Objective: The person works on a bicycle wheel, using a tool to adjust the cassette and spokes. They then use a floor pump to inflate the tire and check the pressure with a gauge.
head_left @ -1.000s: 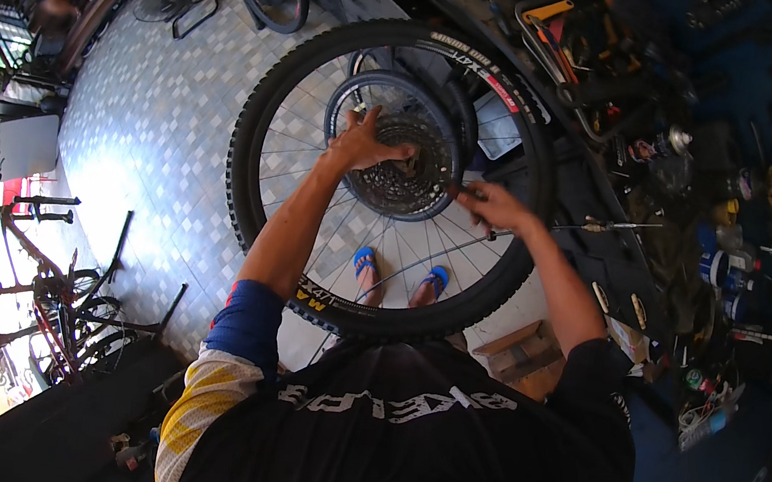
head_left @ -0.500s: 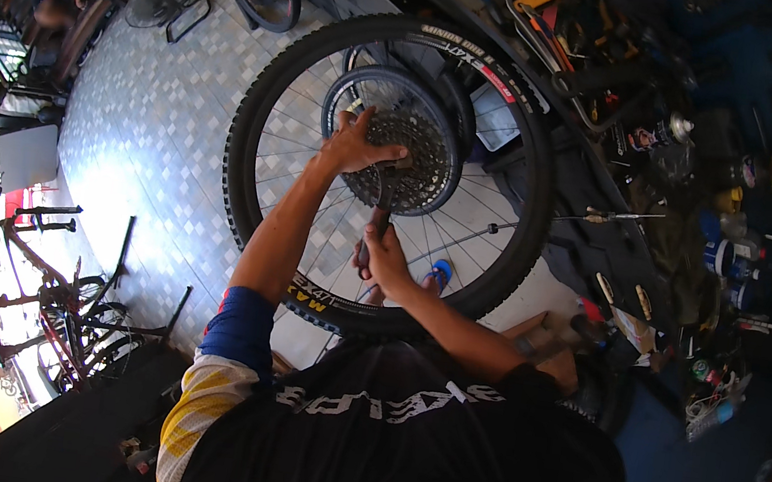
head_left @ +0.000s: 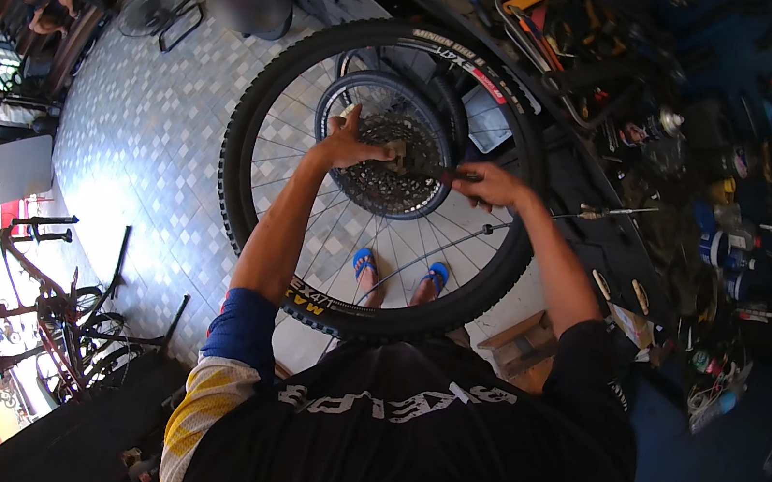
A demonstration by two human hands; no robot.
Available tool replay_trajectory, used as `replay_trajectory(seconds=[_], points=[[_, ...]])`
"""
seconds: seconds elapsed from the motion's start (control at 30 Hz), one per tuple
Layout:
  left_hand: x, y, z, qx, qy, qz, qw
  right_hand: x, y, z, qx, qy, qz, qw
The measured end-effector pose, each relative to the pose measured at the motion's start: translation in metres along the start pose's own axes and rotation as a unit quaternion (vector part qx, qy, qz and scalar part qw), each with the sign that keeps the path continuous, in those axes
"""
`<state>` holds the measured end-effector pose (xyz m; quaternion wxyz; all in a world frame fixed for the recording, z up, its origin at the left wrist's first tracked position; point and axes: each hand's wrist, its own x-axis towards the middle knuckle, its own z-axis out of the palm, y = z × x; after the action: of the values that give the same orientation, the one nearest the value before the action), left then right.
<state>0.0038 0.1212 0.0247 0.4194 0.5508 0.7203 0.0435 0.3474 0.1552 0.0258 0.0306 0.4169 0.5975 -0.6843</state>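
A bicycle wheel with a knobbly black tire [head_left: 246, 115] lies across the middle of my view, its cassette [head_left: 382, 194] uppermost, above another smaller wheel. My left hand [head_left: 345, 146] rests on the cassette with fingers spread and its thumb against a metal piece [head_left: 398, 155] at the hub. My right hand [head_left: 496, 185] grips the dark handle of a wrench [head_left: 434, 171], which reaches sideways to the hub. Below the spokes my feet show in blue sandals [head_left: 366, 263].
A cluttered workbench [head_left: 582, 82] with tools and bottles runs along the right. A bicycle frame [head_left: 49, 284] stands at left, a fan [head_left: 148, 12] and another person [head_left: 50, 12] at upper left. A cardboard box [head_left: 527, 357] sits by my right arm.
Half a second ago the wrench pointed toward me with my right hand low; it has since swung back out to the right. My left hand has stayed at the cassette.
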Motion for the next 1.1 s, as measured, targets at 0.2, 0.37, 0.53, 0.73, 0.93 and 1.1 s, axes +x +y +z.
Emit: replay_trajectory(seconds=[0.2,0.37,0.53,0.73,0.93,1.1], points=[[-0.006,-0.002,0.001,-0.039,-0.001,0.013,0.999,-0.011,0.042,0.164,0.263,0.152,-0.012,0.953],[-0.011,0.007,-0.002,-0.026,-0.012,-0.004,1.000,0.004,-0.013,0.257,0.441,0.132,-0.049,0.886],[-0.006,0.007,-0.003,-0.016,-0.003,0.008,1.000,-0.004,0.051,0.137,0.186,0.016,0.034,0.982],[-0.002,-0.004,0.001,-0.001,0.015,-0.003,1.000,-0.001,0.003,0.004,0.008,0.012,0.000,1.000],[-0.002,-0.009,0.007,0.002,0.033,-0.010,0.999,-0.012,0.046,0.118,0.180,0.117,0.003,0.977],[-0.005,-0.005,0.005,-0.012,0.026,0.004,1.000,0.003,0.012,0.248,0.411,0.208,-0.092,0.883]])
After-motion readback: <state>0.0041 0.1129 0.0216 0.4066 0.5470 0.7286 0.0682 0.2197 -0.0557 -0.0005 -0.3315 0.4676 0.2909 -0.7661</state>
